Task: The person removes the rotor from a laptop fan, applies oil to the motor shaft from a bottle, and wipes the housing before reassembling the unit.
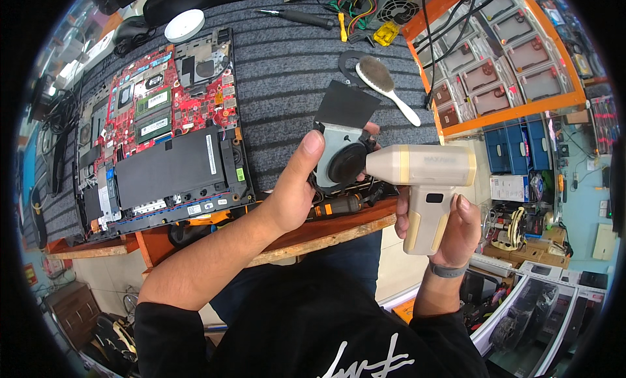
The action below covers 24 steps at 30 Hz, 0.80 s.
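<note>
Fan, the grey laptop cooling unit with its black round hub and a black sheet standing up from its top, is sitting in my left hand out past the near edge of the surface. I am wrapping my left fingers around its back while my thumb is pressing on the front rim, so they are closed firmly on it. My right hand is curling shut around the grip of the beige blower, whose nozzle is pointing straight at the hub, nearly touching it. To do this well, I judge I should be keeping the thumb off the blades, holding the nozzle just beside the opening, and angling the stream away from the opened laptop lying toward the left edge. The white-handled brush is lying near the far edge, within reach for stubborn dust.
</note>
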Available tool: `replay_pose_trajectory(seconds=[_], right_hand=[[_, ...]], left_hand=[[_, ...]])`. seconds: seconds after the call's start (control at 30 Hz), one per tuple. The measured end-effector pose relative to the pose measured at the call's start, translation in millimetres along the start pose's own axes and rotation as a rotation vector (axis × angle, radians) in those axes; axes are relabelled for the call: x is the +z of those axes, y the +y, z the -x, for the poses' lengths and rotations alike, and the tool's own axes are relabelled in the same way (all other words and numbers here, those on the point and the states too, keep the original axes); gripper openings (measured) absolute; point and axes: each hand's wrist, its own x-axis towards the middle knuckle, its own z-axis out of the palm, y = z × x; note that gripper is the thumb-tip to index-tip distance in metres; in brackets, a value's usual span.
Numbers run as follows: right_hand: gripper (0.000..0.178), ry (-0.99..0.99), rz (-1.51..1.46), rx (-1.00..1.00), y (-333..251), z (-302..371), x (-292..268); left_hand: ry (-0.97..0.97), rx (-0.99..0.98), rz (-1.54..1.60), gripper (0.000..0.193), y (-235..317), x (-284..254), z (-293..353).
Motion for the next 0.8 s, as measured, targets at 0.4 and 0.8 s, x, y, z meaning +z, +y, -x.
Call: replay_pose_trajectory(seconds=[0.4,0.8], right_hand=[[0.052,0.115,0.532,-0.268,-50,-61,-22],[0.058,-0.102,1.559,-0.585,-50,-112,-9]], left_hand=[[0.067,-0.028,0.327,0.088,-3,-8,-10],[0.072,0.021,0.450,0.092,15,-7,-9]])
